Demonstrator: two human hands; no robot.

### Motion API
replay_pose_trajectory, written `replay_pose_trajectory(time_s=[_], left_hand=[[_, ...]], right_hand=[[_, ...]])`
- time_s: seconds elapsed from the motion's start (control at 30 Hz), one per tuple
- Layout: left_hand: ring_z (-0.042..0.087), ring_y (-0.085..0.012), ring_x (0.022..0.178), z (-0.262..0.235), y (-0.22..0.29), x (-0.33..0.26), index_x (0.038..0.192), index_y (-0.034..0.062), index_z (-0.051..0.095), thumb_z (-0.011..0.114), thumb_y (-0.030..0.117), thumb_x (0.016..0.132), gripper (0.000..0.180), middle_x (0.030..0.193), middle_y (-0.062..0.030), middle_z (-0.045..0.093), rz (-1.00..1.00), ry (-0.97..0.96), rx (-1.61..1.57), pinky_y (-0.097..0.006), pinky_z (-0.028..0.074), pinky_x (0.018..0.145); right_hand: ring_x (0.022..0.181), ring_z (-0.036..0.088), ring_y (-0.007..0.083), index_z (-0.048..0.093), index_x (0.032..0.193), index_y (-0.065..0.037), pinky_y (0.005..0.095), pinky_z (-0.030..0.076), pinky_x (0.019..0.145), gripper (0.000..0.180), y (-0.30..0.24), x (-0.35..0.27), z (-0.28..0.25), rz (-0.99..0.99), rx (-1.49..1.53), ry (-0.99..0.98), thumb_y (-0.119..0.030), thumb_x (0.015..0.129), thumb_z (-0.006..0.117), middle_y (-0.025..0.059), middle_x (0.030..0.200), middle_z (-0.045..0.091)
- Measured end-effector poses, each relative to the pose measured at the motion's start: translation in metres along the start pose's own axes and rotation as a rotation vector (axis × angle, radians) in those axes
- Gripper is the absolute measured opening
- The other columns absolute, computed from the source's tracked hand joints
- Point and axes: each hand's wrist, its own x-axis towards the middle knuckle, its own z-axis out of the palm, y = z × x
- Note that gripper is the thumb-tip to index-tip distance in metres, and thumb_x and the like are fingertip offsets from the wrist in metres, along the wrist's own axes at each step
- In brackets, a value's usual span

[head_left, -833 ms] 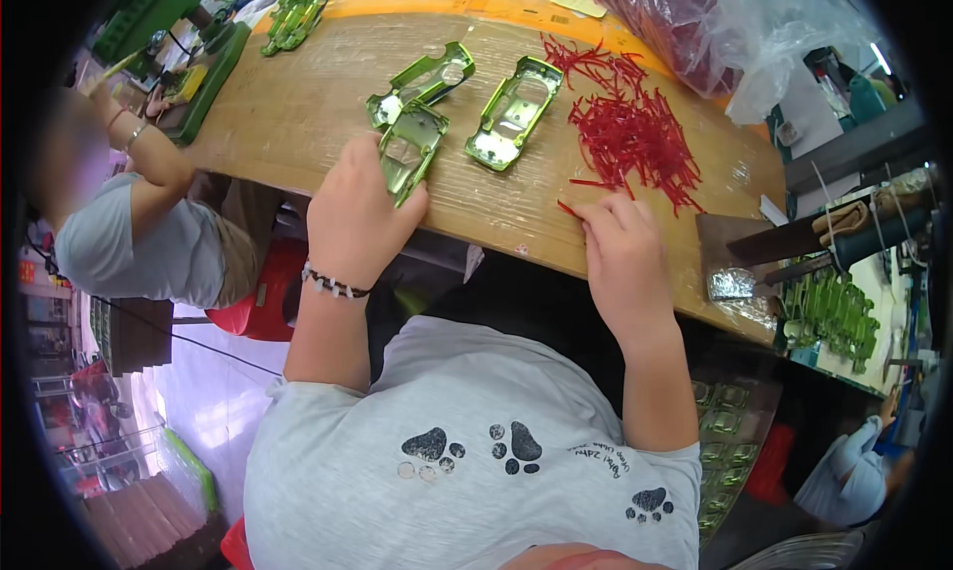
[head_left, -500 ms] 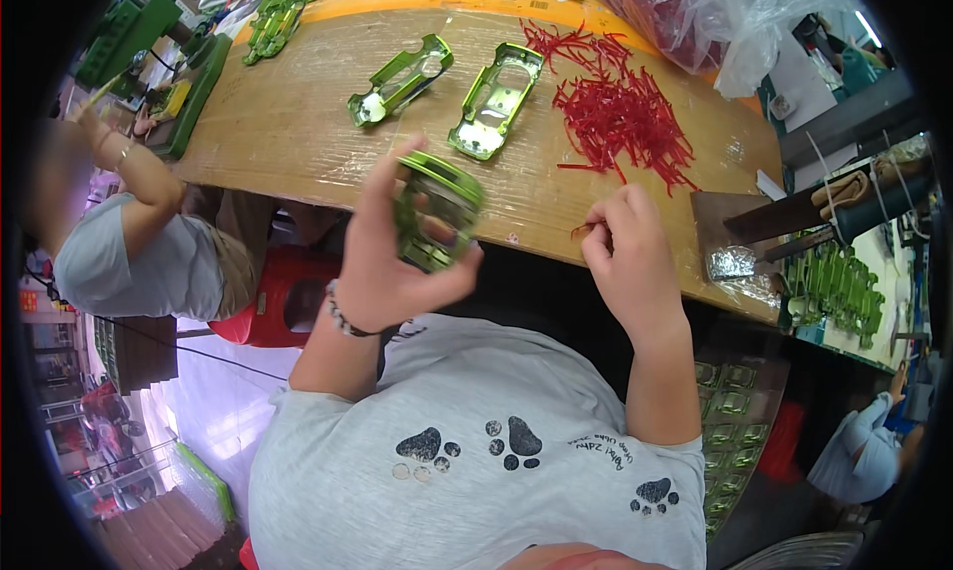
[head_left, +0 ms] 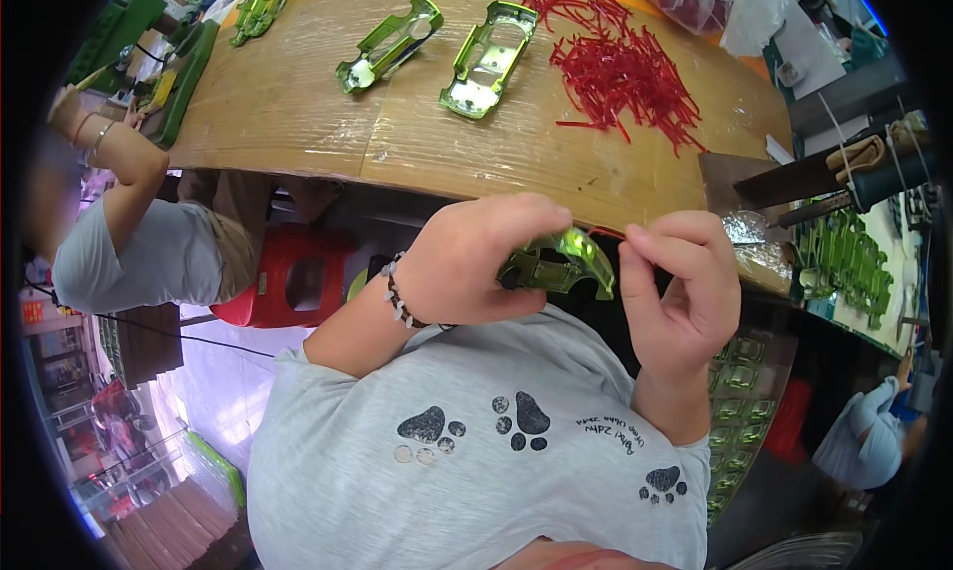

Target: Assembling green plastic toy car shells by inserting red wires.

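- Nearest, the wearer's grey T-shirt (head_left: pixel 476 481) carries black paw prints (head_left: pixel 531 411) and a few short lines of dark lettering (head_left: pixel 608 433), upside down from here; no brand stands out on it.
- Above the lap, the left hand (head_left: pixel 476 262) curls its thumb and fingers around a glossy green toy-car body shell (head_left: pixel 586 250), held in the air just off the near edge of the tabletop (head_left: pixel 298 113).
- The right hand (head_left: pixel 685 292) pinches a thin red strip (head_left: pixel 605 232) between thumb and index finger, right by the shell's end; whether strip and shell touch, I cannot tell.
- The likeliest trouble is here: so slim a strip could bend, miss its mark or slip from a light pinch, and anything dropped would fall into the dark gap below. The shell's smooth finish could also let it twist in a loose left grip.
- On the tabletop, two more car shells (head_left: pixel 390 46) (head_left: pixel 472 98) lie side by side, apart, with no readable label. Right of them, the heap of red strips (head_left: pixel 627 78) looks tangled, so lifting one could drag others along.
- Beyond, a clear plastic bag (head_left: pixel 754 19) slumps at the far side; any print there is too small to read.
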Motion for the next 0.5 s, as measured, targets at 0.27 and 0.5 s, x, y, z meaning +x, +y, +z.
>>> replay_pose_trajectory(time_s=[0.27, 0.5], left_hand=[[0.059, -0.0268, 0.104, 0.023, 0.016, 0.005, 0.142, 0.0134, 0.036, 0.072, 0.026, 0.083, 0.07, 0.122, -0.0138, 0.055, -0.428, 0.41, -1.417, -0.04, 0.052, 0.088], [0.057, -0.0302, 0.113, 0.029, 0.021, 0.011, 0.139, 0.0129, 0.044, 0.047, 0.05, 0.098, 0.055, 0.132, -0.0118, 0.053, -0.613, 0.287, -1.811, -0.043, 0.049, 0.095]], right_hand=[[0.068, 0.054, 0.018, 0.067, 0.095, -0.002, 0.0248, 0.042, 0.057, 0.03, -0.017, -0.013, 0.004, 0.062, 0.058, 0.037, 0.012, 0.07, 0.074, 0.009, 0.084, 0.058], [0.067, 0.052, 0.0191, 0.068, 0.099, -0.003, 0.0295, 0.04, 0.055, 0.035, -0.007, -0.016, 0.005, -0.32, -0.233, 0.0, 0.007, 0.068, 0.078, 0.0051, 0.086, 0.057]])
